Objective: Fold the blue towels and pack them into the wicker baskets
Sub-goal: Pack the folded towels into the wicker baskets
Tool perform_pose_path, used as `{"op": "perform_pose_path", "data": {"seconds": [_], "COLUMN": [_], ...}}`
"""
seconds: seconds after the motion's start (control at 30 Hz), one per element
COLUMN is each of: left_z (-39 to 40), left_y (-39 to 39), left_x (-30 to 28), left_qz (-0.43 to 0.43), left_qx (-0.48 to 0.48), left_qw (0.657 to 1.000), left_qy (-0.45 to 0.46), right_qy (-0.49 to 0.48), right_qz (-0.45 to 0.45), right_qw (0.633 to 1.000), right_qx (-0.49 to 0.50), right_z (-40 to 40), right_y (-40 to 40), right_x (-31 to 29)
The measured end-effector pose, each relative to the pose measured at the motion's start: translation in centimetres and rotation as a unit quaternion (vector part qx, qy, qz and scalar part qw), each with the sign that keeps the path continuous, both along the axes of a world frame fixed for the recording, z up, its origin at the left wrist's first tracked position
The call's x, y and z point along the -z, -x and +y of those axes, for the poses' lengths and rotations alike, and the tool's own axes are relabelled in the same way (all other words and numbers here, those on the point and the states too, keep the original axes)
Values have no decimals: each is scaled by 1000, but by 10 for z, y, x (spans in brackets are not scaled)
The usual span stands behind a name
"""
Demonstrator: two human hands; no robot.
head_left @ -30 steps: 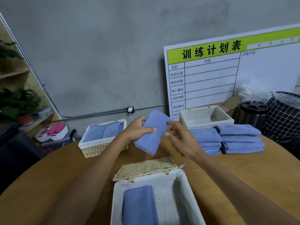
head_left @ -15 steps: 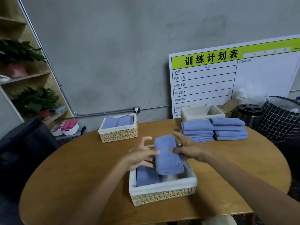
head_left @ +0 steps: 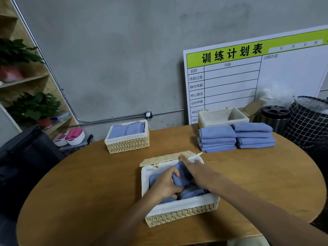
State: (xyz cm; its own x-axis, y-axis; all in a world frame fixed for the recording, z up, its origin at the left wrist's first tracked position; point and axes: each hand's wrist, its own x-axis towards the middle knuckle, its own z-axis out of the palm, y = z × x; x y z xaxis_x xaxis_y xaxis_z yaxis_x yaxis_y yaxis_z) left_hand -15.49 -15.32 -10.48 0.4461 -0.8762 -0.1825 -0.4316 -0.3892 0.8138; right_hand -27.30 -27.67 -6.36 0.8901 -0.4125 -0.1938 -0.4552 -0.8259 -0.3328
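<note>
Down inside the near basket point(head_left: 181, 213) both hands work: the left hand point(head_left: 166, 186) has its fingers curled round the folded towel point(head_left: 179, 176), while the right hand point(head_left: 194, 170) presses with fingers straight. Pushed in crooked, that fold could bunch or spring open. I count three baskets on the tabletop point(head_left: 88, 183), two towel stacks point(head_left: 236, 137), and two towels in the far-left basket point(head_left: 127, 139).

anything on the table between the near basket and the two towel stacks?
Nothing: in the head view, bare tabletop separates the near basket from the towel stacks.
</note>
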Motion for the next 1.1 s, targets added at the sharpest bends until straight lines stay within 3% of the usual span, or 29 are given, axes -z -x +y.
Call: {"op": "perform_pose_path", "data": {"seconds": [0.1, 0.17, 0.23, 0.3, 0.43, 0.5, 0.63, 0.87, 1.1], "left_z": [-2, -2, -1, 0, -5, -7, -3, -4, -13], "left_y": [-5, -14, -25, -27, -19, -22, -37, -31, -33], "left_x": [-11, -20, -23, -17, 5, 5, -3, 4, -5], "left_qz": [-148, -280, -304, -298, -401, -388, -307, -379, -356], "left_qx": [37, 56, 83, 120, 129, 132, 168, 174, 185], "left_qw": [988, 958, 948, 945, 903, 909, 933, 903, 906], "left_qy": [-10, -30, -42, -56, -82, -81, -82, -101, -131], "right_qy": [98, 171, 223, 211, 282, 295, 226, 234, 161], "right_qz": [-33, -67, -74, -41, 22, 18, 14, 53, 46], "right_qw": [994, 982, 966, 967, 944, 939, 957, 952, 963], "right_qx": [-23, -44, -105, -138, -173, -175, -180, -189, -210], "right_z": [-6, -12, -23, -30, -26, -29, -40, -35, -47], "right_y": [4, 10, 12, 13, 7, 6, 10, 2, 5], "right_x": [-5, -12, -13, -8, 19, 17, 4, 15, 4]}}
